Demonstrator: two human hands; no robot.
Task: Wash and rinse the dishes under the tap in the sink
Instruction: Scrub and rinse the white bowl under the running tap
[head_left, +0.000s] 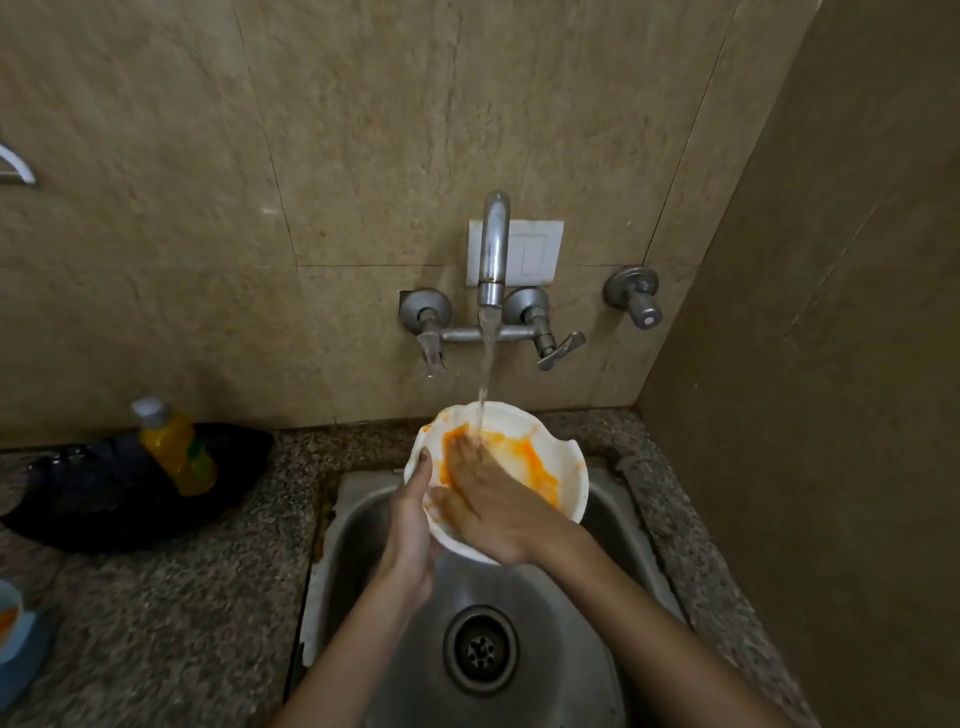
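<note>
A white bowl smeared with orange sauce is held tilted above the steel sink, right under the tap. Water runs from the spout into the bowl. My left hand grips the bowl's left rim, thumb over the edge. My right hand lies flat inside the bowl, its straight fingers pressing on the orange smear where the water lands.
On the granite counter to the left lies a black pan with a yellow bottle in it. A blue and white dish sits at the far left edge. A side wall stands close on the right. Tap handles stick out below the spout.
</note>
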